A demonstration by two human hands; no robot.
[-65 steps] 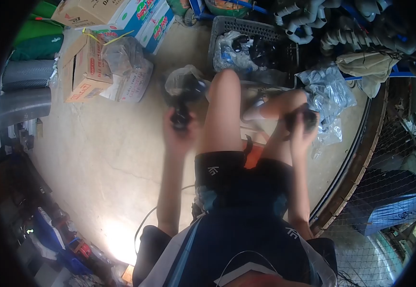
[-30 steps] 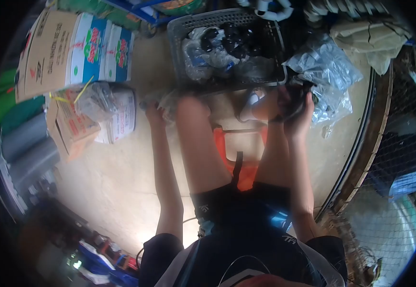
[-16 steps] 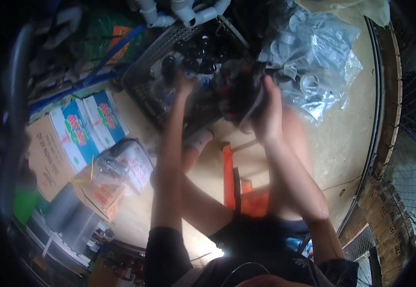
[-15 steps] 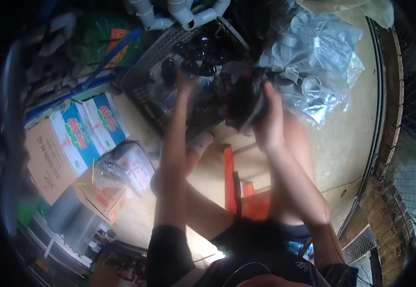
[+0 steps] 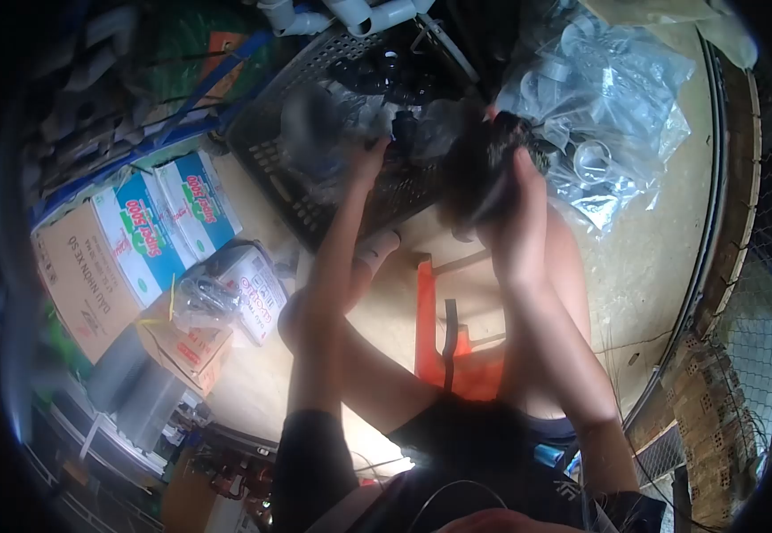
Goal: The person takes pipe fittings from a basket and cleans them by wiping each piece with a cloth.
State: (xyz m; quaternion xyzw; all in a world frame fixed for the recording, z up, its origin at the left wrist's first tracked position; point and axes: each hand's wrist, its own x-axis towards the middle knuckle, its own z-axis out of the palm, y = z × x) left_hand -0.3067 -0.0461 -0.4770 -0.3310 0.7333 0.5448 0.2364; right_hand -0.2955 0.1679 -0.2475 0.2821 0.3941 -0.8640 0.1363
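My left hand [image 5: 368,166] reaches into the black plastic crate [image 5: 266,164], its fingers closed at a black fitting-like piece [image 5: 403,130]; the grip is partly hidden. More shiny black rounded pieces [image 5: 395,80] lie in the crate among clear plastic bags [image 5: 319,133]. At the crate's right side, my right hand [image 5: 512,200] is wrapped round a dark bundle [image 5: 482,173], thumb on top. Blur and shadow keep the bundle's kind from showing.
Clear bags of grey pipe fittings [image 5: 595,107] lie on the floor at right. Grey pipe pieces [image 5: 373,16] are beyond the crate. Cardboard boxes [image 5: 93,284] and a wrapped package [image 5: 248,289] stand at left. An orange stool [image 5: 426,324] is between my legs.
My left hand has shifted right inside the crate, to the black piece. My right hand still holds the dark bundle, which has turned and moved slightly right.
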